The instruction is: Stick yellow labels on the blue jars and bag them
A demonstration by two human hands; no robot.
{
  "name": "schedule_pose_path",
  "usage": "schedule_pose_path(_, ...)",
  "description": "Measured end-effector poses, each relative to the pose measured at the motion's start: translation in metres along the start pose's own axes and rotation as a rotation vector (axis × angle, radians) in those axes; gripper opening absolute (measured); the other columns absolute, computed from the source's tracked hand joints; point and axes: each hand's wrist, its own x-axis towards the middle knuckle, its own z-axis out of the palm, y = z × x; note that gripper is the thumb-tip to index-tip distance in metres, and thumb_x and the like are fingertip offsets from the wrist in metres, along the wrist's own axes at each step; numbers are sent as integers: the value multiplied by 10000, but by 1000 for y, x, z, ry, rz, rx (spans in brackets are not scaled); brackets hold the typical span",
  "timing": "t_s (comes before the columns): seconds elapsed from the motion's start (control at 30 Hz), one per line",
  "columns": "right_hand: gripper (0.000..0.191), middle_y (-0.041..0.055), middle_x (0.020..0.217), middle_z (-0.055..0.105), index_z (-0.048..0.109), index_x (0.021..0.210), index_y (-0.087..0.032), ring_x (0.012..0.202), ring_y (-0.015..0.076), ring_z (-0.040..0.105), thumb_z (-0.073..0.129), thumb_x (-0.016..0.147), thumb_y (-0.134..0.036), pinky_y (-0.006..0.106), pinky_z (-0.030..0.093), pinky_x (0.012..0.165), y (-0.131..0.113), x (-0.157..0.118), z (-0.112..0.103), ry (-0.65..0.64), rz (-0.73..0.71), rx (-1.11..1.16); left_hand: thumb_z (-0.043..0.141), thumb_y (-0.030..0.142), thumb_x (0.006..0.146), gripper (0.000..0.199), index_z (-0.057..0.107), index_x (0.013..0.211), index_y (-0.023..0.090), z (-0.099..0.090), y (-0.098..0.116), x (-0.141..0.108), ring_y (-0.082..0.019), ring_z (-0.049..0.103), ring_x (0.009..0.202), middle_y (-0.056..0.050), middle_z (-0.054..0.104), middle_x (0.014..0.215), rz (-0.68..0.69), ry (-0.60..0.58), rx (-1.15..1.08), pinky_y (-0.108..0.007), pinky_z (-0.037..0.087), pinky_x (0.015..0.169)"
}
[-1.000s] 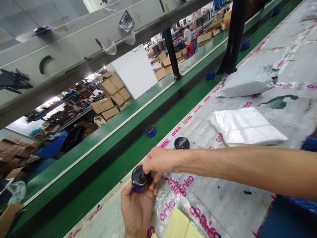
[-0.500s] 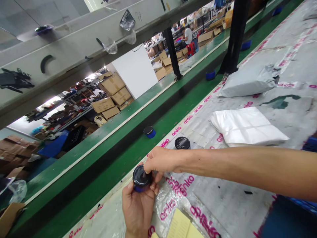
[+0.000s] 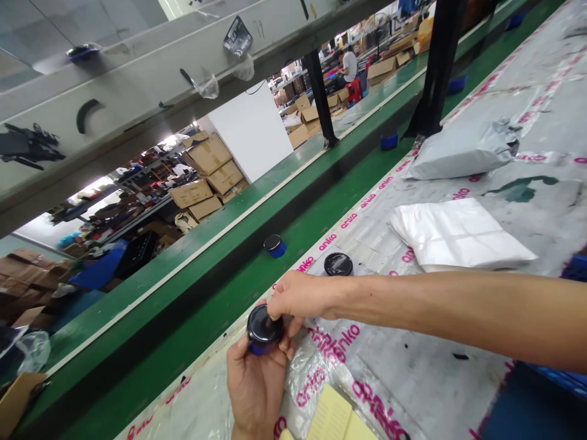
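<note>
A round jar (image 3: 265, 325) with a black lid and blue base is gripped from below by my left hand (image 3: 257, 385), its fingers curled round the sides. My right hand (image 3: 300, 299) reaches in from the right, with its fingers bent together at the lid's right edge. Just beyond my right wrist, a second black-lidded jar (image 3: 338, 264) stands on the plastic-covered table (image 3: 413, 342). Another blue jar with a black lid (image 3: 275, 245) sits on the green conveyor belt (image 3: 220, 293).
White bags (image 3: 458, 235) and a grey plastic parcel (image 3: 463, 150) lie on the table at the right. Yellow paper slips (image 3: 334, 415) are near the front. A black post (image 3: 433, 73) rises beside the belt. Farther along the belt is a blue jar (image 3: 389, 141). A person (image 3: 348, 66) sits far behind.
The nearest jar on the belt has shifted slightly down and left. Both hands keep practically the same hold on the jar.
</note>
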Motion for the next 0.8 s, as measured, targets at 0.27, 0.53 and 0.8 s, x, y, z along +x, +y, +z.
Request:
schedule_pose_path(0.27,120,7,520,628,620,561,-125,454,115,603,581,667,-85,215,564,493,-2,-2,-3,-38,7,37,601,373,829,307,737,1024,178,0,-1,2,-206,589,669,-124,718,941,17,-33,6,-347,521,599)
schedule_pose_path(0.53,103,32,578,672,639,607,-130,525,152,673,583,688,-103,246,596,546,-2,-4,-3,-52,22,51,587,371,849,303,738,996,153,-2,-2,3,-206,593,674,-148,727,959,13,-60,-12,-343,527,605)
schedule_pose_path(0.8,116,31,586,681,665,637,-128,571,146,681,579,714,-110,227,589,566,-5,-7,-6,-78,6,69,607,377,841,322,734,1029,148,0,-1,2,-182,577,642,-133,722,967,10,-58,-20,-330,526,593)
